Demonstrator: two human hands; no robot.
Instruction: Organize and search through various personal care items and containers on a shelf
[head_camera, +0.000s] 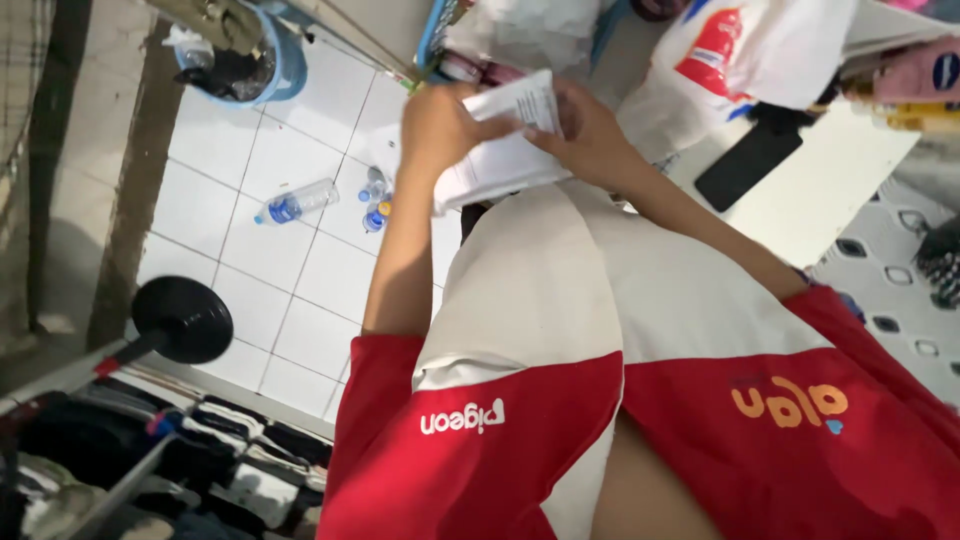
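Note:
Both of my hands are raised in front of my chest on a bundle of white printed paper sheets. My left hand grips the sheets' left upper edge with curled fingers. My right hand pinches the folded top part of the sheets from the right. Below them my red and cream shirt fills the lower middle of the view.
On the white tiled floor lie a clear plastic bottle and small bottles. A blue bucket stands at top left. A black phone lies on a white surface, right, near a white bag. Folded clothes lie bottom left.

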